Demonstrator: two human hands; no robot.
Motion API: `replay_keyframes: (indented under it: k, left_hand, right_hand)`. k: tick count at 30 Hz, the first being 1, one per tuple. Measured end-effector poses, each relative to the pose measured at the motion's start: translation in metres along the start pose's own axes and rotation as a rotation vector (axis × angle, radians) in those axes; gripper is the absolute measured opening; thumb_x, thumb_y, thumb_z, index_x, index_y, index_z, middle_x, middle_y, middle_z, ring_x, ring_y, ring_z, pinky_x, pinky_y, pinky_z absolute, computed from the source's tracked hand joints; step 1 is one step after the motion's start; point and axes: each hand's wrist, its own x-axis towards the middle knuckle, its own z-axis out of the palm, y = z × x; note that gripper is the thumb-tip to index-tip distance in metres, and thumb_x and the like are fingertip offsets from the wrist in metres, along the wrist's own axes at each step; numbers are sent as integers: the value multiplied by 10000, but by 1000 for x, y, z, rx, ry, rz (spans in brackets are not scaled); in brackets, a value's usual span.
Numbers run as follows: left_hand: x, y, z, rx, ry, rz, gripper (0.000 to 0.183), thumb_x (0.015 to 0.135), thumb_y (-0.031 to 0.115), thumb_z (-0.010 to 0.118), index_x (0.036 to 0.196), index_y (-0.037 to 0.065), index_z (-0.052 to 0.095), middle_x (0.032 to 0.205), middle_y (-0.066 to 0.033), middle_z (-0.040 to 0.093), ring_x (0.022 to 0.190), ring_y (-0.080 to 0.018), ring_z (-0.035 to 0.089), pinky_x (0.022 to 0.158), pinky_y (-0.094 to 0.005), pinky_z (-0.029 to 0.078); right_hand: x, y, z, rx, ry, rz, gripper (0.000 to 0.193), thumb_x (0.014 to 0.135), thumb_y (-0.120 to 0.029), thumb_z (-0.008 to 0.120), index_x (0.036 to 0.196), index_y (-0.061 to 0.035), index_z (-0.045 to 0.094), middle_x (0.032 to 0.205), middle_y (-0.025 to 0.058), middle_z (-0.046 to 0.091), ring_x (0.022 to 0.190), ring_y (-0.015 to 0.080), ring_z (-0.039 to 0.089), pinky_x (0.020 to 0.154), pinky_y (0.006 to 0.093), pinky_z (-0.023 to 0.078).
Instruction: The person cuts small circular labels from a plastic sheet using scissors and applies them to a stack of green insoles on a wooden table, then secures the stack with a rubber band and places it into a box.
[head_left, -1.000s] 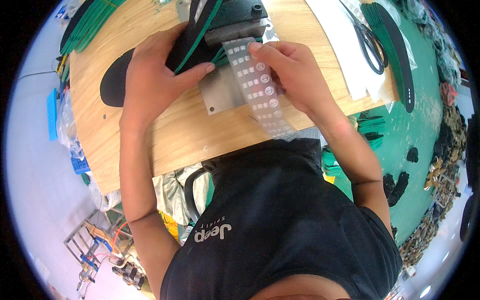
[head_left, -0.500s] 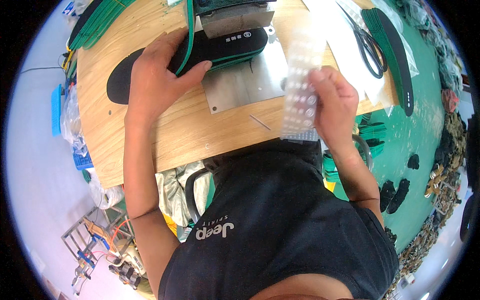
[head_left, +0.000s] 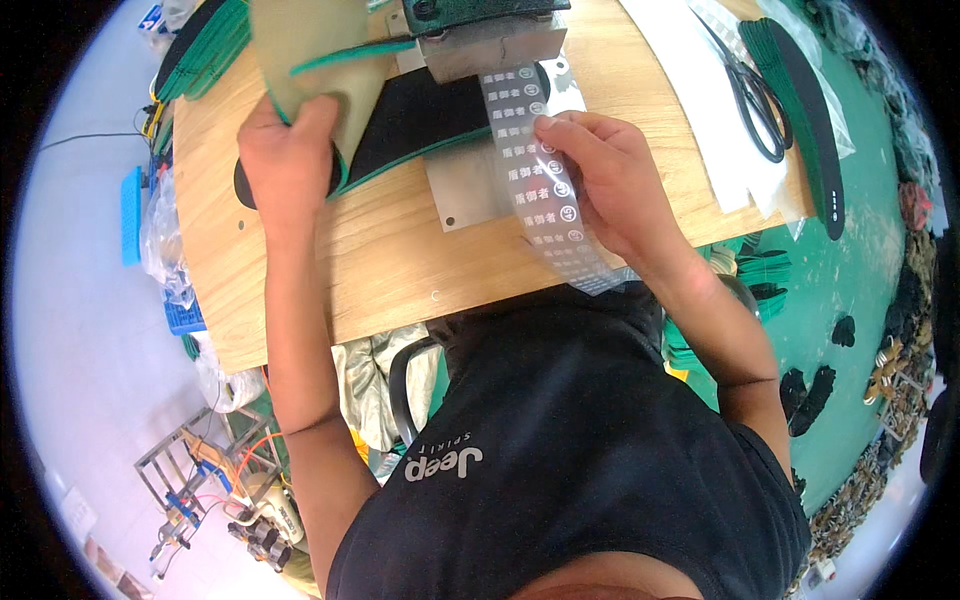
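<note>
holding film (head_left: 530, 180) over wooden table (head_left: 375, 275) beside green floor (head_left: 855, 280)

A film strip (head_left: 532, 185) extends before the press head (head_left: 495, 48), with stacked insoles (head_left: 205, 55) left and scissors (head_left: 752, 108) right on the table (head_left: 375, 275).

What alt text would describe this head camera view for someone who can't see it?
A person's right hand holds a printed clear strip over a black insole near a metal block; the left hand grips a blurred beige, green-edged piece. Scissors lie at right.
</note>
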Motion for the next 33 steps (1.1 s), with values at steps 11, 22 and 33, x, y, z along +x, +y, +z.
replay_keyframes:
  k: [11,22,33]
  left_hand:
    - [-7,-5,20,307,-188,492,402,737,197,635,1084,-4,603,774,-131,645,695,-288,613,705,-320,480]
    - [-11,8,14,-18,-148,123,367,941,322,525,976,-28,629,765,-42,607,702,-119,471,660,-272,410]
    - [-12,13,9,120,-257,-16,514,908,441,553,1141,-12,618,1063,-129,647,994,-192,560,909,-295,396]
  right_hand:
    - [14,-5,4,-179,-106,38,188,908,-173,586,884,5,640,769,40,644,641,74,605,574,206,481]
    - [-2,-5,6,-145,12,40,207,876,-170,607,795,17,637,671,48,617,545,93,553,484,225,416]
    - [5,-1,2,-150,-11,0,209,886,-176,597,781,-1,635,654,38,612,521,80,541,462,211,392]
